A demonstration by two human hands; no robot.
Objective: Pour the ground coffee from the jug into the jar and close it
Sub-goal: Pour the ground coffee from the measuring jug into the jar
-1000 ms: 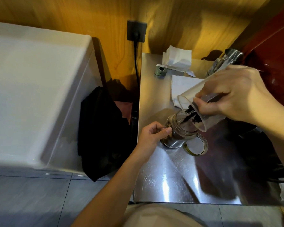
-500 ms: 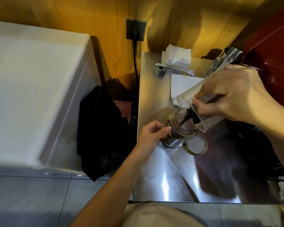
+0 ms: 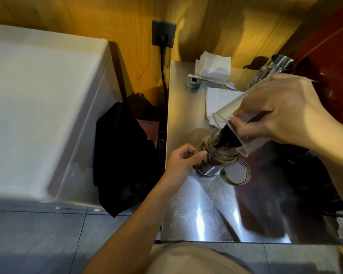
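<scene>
Our right hand gripping the tilted jug, ground coffee sliding into the jar, our left hand clasping it (lid lying just beside).

The table is glossy brushed steel, finely scratched. The jug is clear smooth plastic, the jar glass. Matt white paper napkins lie against a grained wood wall.
</scene>
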